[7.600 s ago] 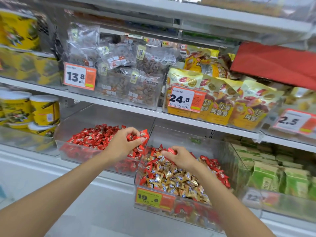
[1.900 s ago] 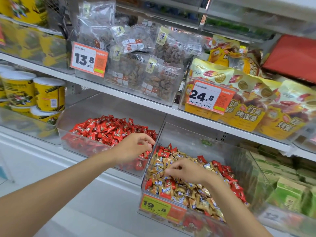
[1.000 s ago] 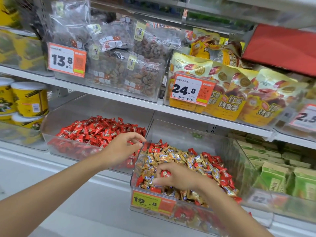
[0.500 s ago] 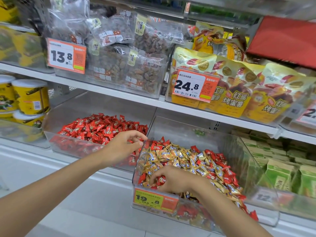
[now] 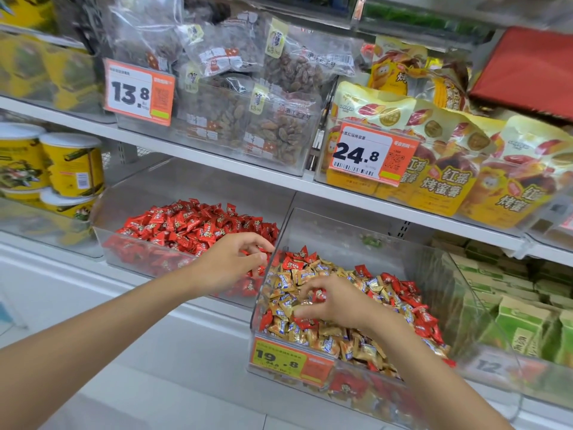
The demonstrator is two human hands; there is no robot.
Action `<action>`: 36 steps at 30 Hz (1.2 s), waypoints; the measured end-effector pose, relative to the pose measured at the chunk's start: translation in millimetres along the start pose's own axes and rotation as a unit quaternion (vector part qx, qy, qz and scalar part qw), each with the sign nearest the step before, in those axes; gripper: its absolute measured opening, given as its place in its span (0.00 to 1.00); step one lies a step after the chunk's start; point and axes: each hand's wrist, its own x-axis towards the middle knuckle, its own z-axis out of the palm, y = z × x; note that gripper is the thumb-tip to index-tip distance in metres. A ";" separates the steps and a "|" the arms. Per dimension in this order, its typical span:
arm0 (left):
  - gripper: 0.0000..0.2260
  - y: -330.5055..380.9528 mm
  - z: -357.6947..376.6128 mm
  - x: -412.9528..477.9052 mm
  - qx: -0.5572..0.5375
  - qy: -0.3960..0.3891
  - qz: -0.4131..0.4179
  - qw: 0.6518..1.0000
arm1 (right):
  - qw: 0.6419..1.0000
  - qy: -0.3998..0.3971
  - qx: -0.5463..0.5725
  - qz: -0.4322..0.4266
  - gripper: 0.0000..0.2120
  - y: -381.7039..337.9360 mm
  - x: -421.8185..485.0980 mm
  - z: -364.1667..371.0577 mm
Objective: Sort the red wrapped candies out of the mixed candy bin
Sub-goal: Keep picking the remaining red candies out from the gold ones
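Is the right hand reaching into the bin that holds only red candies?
No, the right hand pinches a red candy over the mixed candy bin, and the all-red bin lies to its left.

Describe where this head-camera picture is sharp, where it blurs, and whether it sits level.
Head view: the 24.8 price tag and gold candies read sharp; the red box and 12 tag at the right edge smear; the shelf edge runs slanted, not level.

Mixed candy bin (image 5: 325, 231) just right of second candy bin (image 5: 192, 184); snack bags (image 5: 279, 131) above.
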 end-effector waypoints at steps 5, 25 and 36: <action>0.08 1.6 0.5 0.6 0.006 0.001 0.002 1.000 | 0.998 -0.021 -0.065 -0.013 0.13 2.1 6.6 12.8; 0.08 12.4 8.6 4.8 0.036 0.032 0.032 0.998 | 0.989 0.031 0.145 0.015 0.11 -12.1 -14.8 -15.3; 0.12 32.8 101.3 64.9 0.072 0.071 -0.059 0.993 | 0.938 0.218 0.261 0.064 0.12 51.5 -82.4 -67.5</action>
